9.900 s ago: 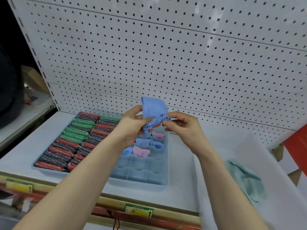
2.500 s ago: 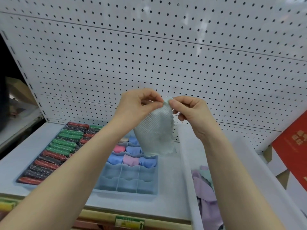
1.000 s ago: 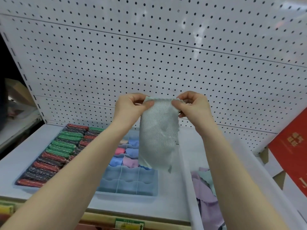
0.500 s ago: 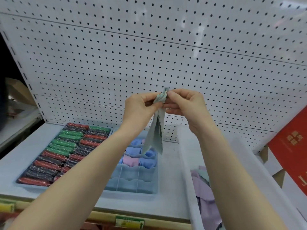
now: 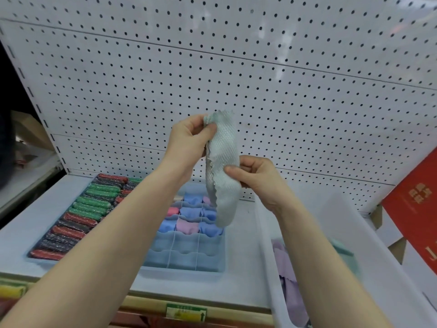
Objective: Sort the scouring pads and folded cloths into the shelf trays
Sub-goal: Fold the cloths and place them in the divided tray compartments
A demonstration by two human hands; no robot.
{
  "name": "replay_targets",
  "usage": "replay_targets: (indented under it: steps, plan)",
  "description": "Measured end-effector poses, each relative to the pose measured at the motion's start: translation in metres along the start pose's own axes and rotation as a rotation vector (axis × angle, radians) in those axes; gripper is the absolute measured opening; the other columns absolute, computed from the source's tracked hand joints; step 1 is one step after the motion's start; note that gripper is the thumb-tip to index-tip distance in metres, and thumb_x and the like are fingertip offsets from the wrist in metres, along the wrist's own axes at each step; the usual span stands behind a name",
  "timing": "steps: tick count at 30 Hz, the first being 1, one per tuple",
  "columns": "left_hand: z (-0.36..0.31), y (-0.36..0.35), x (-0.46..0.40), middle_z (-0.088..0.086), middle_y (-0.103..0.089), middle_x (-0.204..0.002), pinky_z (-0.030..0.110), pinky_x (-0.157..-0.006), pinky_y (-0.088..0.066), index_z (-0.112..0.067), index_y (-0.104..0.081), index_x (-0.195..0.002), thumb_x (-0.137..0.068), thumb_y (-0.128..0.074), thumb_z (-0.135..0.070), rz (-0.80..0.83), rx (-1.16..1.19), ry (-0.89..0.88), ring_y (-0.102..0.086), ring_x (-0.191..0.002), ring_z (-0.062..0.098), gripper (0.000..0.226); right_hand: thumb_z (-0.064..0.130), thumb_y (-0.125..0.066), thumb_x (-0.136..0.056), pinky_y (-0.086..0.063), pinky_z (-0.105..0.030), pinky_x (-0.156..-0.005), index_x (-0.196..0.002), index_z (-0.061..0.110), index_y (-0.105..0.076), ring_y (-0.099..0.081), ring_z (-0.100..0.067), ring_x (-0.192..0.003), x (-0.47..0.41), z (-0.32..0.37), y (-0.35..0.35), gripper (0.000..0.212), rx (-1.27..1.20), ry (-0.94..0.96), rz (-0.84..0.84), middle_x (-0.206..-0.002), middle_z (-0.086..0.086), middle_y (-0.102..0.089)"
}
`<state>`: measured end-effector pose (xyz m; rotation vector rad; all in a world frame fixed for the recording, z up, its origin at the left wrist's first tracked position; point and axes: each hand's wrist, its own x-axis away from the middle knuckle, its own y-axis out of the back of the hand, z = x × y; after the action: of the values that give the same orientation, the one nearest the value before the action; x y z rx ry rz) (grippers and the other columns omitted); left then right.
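I've got the pale green waffle-textured cloth (image 5: 222, 169) pinched up top by my left hand (image 5: 189, 140) and lower by my right hand (image 5: 254, 177), probably mid-fold so it'll fit the blue compartment tray (image 5: 186, 259) below them.

Single head-worn view, facing forward and down, close over shelf (image 5: 238, 275), pegboard (image 5: 283, 79) behind
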<state>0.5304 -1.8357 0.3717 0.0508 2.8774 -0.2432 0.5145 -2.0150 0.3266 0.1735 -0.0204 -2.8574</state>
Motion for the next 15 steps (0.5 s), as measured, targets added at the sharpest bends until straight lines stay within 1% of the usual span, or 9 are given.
replay_targets:
  steps: [1, 3, 4, 5, 7, 10, 12, 14, 15]
  plan:
    - [0.003, 0.002, 0.001, -0.004, -0.075, -0.088, 0.027, -0.07, -0.057, -0.014, -0.069, -0.1, -0.098, -0.057, -0.02, 0.035, 0.037, 0.08, -0.071, -0.082, 0.013, 0.013, 0.012, -0.074, -0.086, -0.057, -0.026, -0.067, -0.094, 0.005, -0.075, -0.072, -0.019, -0.078, 0.0, 0.0, -0.001, 0.01, -0.003, -0.002, -0.052, -0.092, -0.013, -0.076]
    - [0.017, 0.005, 0.008, 0.003, -0.076, -0.097, 0.027, -0.073, -0.059, -0.01, -0.067, -0.107, -0.095, -0.062, -0.031, 0.135, 0.017, 0.253, -0.073, -0.089, 0.019, 0.025, 0.013, -0.076, -0.084, -0.057, -0.027, -0.064, -0.089, 0.004, -0.074, -0.071, -0.019, -0.073, 0.0, -0.001, 0.0, 0.011, 0.002, -0.001, -0.127, -0.086, -0.013, -0.076]
    - [0.027, 0.005, 0.014, 0.005, -0.076, -0.098, 0.027, -0.073, -0.059, -0.007, -0.066, -0.11, -0.092, -0.066, -0.029, 0.175, -0.025, 0.308, -0.074, -0.091, 0.021, 0.029, 0.012, -0.077, -0.083, -0.056, -0.026, -0.061, -0.088, 0.004, -0.074, -0.072, -0.019, -0.071, 0.001, -0.002, 0.001, 0.01, 0.005, -0.002, -0.156, -0.083, -0.012, -0.076]
    - [0.035, 0.004, 0.02, 0.007, -0.076, -0.097, 0.026, -0.071, -0.059, -0.004, -0.066, -0.111, -0.089, -0.07, -0.021, 0.193, -0.051, 0.337, -0.074, -0.089, 0.022, 0.028, 0.011, -0.077, -0.083, -0.055, -0.024, -0.059, -0.087, 0.006, -0.074, -0.073, -0.019, -0.07, 0.002, -0.003, 0.001, 0.007, 0.009, -0.006, -0.181, -0.082, -0.012, -0.076]
    - [0.049, 0.001, 0.028, 0.009, -0.077, -0.09, 0.024, -0.065, -0.058, -0.003, -0.068, -0.106, -0.084, -0.073, -0.004, 0.155, -0.041, 0.361, -0.075, -0.082, 0.02, 0.022, 0.01, -0.077, -0.083, -0.054, -0.023, -0.057, -0.085, 0.008, -0.074, -0.073, -0.018, -0.069, 0.003, -0.007, 0.002, 0.004, 0.015, -0.023, -0.21, -0.08, -0.012, -0.076]
    - [0.056, 0.0, 0.028, 0.006, -0.076, -0.085, 0.025, -0.062, -0.058, -0.01, -0.071, -0.095, -0.083, -0.072, 0.002, 0.094, -0.051, 0.303, -0.074, -0.076, 0.018, 0.018, 0.008, -0.073, -0.086, -0.056, -0.025, -0.06, -0.091, 0.009, -0.075, -0.073, -0.02, -0.071, 0.005, -0.013, 0.005, 0.005, -0.022, -0.045, -0.205, -0.083, -0.011, -0.076]
    - [0.054, 0.0, 0.025, -0.003, -0.076, -0.081, 0.024, -0.065, -0.058, -0.018, -0.073, -0.087, -0.081, -0.072, 0.005, 0.071, -0.093, 0.193, -0.072, -0.073, 0.013, 0.023, 0.001, -0.066, -0.089, -0.058, -0.029, -0.07, -0.095, 0.01, -0.076, -0.072, -0.022, -0.08, 0.005, -0.011, 0.007, 0.014, -0.049, 0.008, -0.169, -0.087, -0.01, -0.076]
    - [0.046, 0.0, 0.022, -0.009, -0.075, -0.082, 0.021, -0.068, -0.055, -0.021, -0.075, -0.077, -0.08, -0.068, 0.012, 0.067, -0.126, 0.052, -0.07, -0.074, 0.008, 0.033, -0.009, -0.061, -0.088, -0.057, -0.032, -0.08, -0.088, 0.011, -0.078, -0.07, -0.025, -0.087, 0.004, -0.005, 0.01, 0.026, -0.074, 0.091, -0.135, -0.091, -0.01, -0.075]
    - [0.044, 0.001, 0.021, -0.012, -0.074, -0.083, 0.021, -0.068, -0.053, -0.023, -0.075, -0.069, -0.079, -0.064, 0.016, 0.078, -0.151, -0.019, -0.068, -0.076, 0.005, 0.042, -0.013, -0.058, -0.086, -0.056, -0.03, -0.079, -0.08, 0.013, -0.079, -0.069, -0.024, -0.087, 0.004, -0.002, 0.01, 0.034, -0.078, 0.124, -0.125, -0.09, -0.008, -0.075]
